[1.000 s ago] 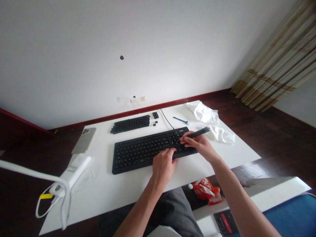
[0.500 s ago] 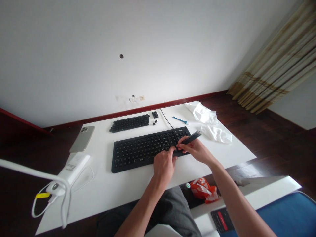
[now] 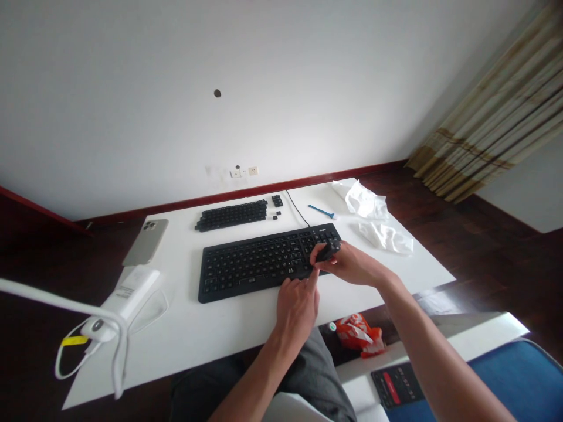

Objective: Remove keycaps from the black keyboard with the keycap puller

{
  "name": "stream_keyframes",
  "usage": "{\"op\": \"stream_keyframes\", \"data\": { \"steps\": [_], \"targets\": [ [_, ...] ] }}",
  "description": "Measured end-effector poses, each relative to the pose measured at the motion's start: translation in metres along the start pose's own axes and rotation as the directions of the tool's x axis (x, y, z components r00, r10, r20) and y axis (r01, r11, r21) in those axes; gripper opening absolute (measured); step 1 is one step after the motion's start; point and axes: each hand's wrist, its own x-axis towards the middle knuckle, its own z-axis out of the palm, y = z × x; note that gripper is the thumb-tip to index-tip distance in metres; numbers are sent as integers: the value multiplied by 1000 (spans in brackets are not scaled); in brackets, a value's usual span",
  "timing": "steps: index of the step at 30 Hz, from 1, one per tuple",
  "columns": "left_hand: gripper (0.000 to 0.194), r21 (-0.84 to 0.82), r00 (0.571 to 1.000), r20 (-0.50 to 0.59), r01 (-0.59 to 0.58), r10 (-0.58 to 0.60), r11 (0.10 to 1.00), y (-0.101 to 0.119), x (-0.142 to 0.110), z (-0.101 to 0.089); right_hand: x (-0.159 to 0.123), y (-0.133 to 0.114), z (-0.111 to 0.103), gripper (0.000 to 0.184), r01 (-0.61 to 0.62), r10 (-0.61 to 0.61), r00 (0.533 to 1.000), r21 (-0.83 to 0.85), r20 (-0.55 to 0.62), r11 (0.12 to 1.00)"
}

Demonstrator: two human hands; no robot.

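A black keyboard [image 3: 246, 264] lies at a slant on the white table, with most of its keycaps off and its switches bare. My right hand [image 3: 349, 262] is closed around a slim black tool [image 3: 328, 251], held over the keyboard's right end; its exact kind is unclear. At the front edge of the keyboard rests my left hand [image 3: 298, 299], index finger stretched towards the right fingertips and the other fingers bent. What lies under the fingertips is hidden. Behind the keyboard, black keycaps [image 3: 233, 215] stand in rows, with a small group of keycaps [image 3: 277, 201] beside them.
A blue brush-like tool [image 3: 322, 211] and crumpled white plastic wrapping [image 3: 363, 199] lie at the back right. On the left are a phone [image 3: 147, 241], a white power strip [image 3: 132, 293] and a white curved stand [image 3: 57, 305]. Below the table edge sits a red-orange bag [image 3: 358, 334].
My left hand has drawn slightly back towards me, its index finger now stretched forward. My right hand has turned, and the tool in it now points more towards the camera.
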Motion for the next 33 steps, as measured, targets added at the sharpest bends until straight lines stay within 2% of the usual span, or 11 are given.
{"op": "stream_keyframes", "data": {
  "steps": [5,11,16,19,22,26,29,33],
  "targets": [
    [48,7,1000,-3,9,-9,1000,3,2,-2,0,-2,-5,13,7,-5,997,-24,79,1000],
    [46,11,1000,6,13,-13,1000,4,1,-4,13,-11,-4,14,-14,28,996,-163,83,986],
    [32,26,999,-32,-3,4,1000,3,0,-2,29,-32,9,11,-133,163,986,-438,33,889],
    [27,47,997,-77,-13,16,999,3,0,0,31,-41,9,10,-161,217,975,-517,49,841],
    [36,67,994,-102,-26,33,997,4,-1,2,25,-38,3,13,-155,209,975,-457,71,876],
    [48,87,994,-101,-27,36,996,5,-2,2,11,-20,-5,15,-96,125,988,-280,89,955],
    [54,90,994,-105,-32,42,995,5,-2,2,4,-7,-5,14,-63,71,996,-151,48,987],
    [59,88,993,-106,-39,49,995,5,-2,0,-1,5,-2,11,-72,72,997,-34,6,997]
  ]
}}
